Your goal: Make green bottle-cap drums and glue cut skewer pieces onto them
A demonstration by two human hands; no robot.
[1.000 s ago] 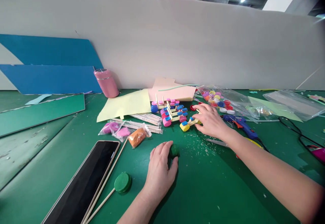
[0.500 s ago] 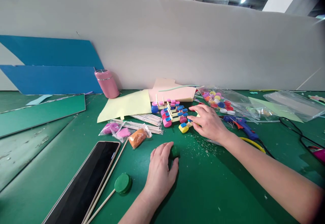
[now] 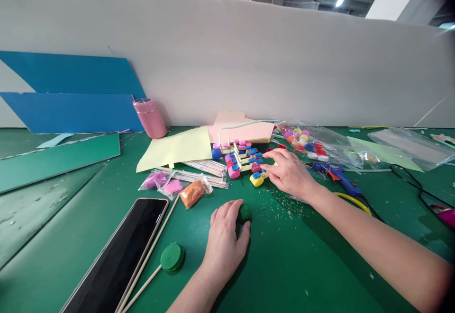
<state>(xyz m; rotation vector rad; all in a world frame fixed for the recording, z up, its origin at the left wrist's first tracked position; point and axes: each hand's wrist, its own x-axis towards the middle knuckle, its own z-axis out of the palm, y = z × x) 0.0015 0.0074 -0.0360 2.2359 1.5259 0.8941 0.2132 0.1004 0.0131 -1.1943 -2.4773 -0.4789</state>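
While one green bottle cap (image 3: 172, 257) lies nearest, the left hand (image 3: 224, 237) half-curls around a second green cap (image 3: 244, 212), firmness unclear. Farther, the right hand's (image 3: 289, 173) bent fingers cover part of one yellow-and-blue cap assembly (image 3: 256, 179); I cannot tell whether they grip it.

Round green piece (image 3: 244, 212), partly hidden by left hand (image 3: 224, 235). Yellow block (image 3: 256, 181), blue on top, at its one o'clock, apart, beside right hand (image 3: 289, 173).
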